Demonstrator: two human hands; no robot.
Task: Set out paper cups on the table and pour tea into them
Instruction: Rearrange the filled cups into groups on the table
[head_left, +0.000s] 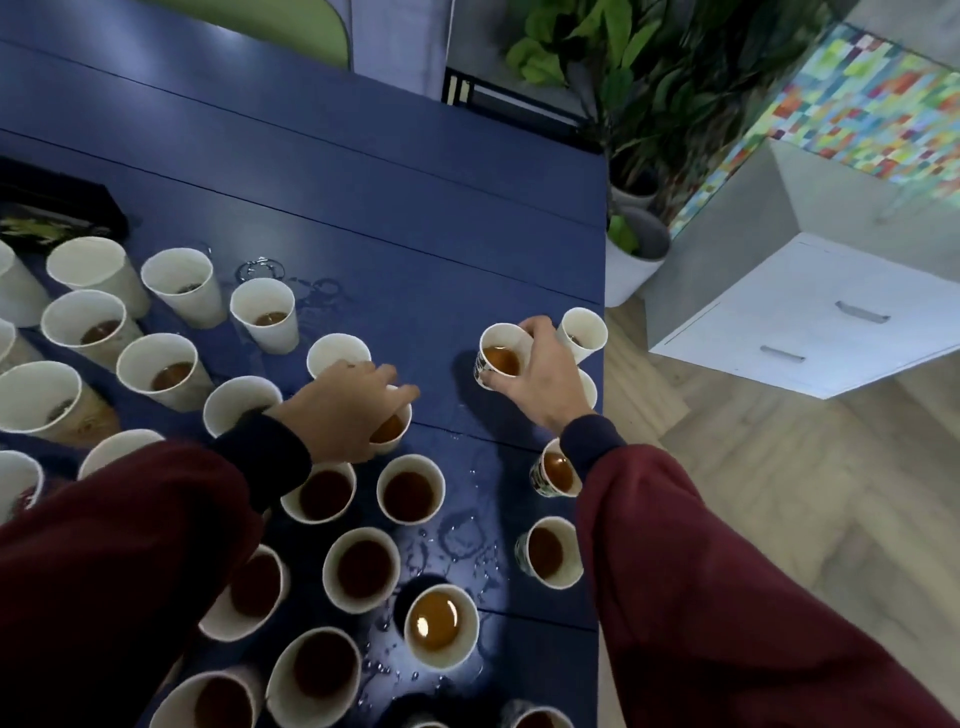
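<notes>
Several white paper cups stand across the blue table (363, 218), most holding brown tea. My right hand (543, 376) grips a patterned cup of tea (497, 358) by its rim and side, near the table's right edge. My left hand (343, 410) lies over a tea-filled cup (390, 432) in the middle, its fingers curled over the rim. Another cup (582, 332) stands just right of my right hand, at the table's edge.
Spilled drops and puddles (462, 540) wet the table between the cups. A dark tray (57, 208) sits at the far left. Past the right edge are potted plants (634, 260), a white drawer cabinet (810, 322) and wooden floor.
</notes>
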